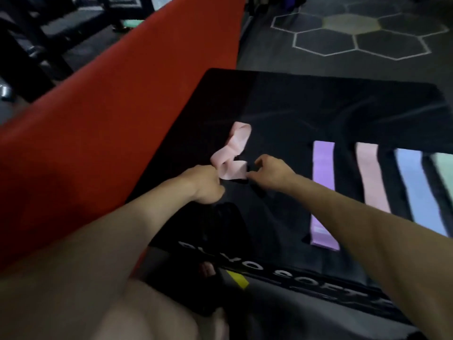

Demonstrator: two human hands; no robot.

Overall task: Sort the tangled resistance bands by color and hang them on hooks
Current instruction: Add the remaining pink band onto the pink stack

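Here both hands (207,179) (268,171) pinch the twisted pink band (231,153), its length running away from the person

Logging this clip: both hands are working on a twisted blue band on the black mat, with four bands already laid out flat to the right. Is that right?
Not quite: the twisted band is pink, not blue, as the head view shows. The left hand and right hand both pinch it on the black mat. The purple band, pink band, blue band and green band lie flat to the right.
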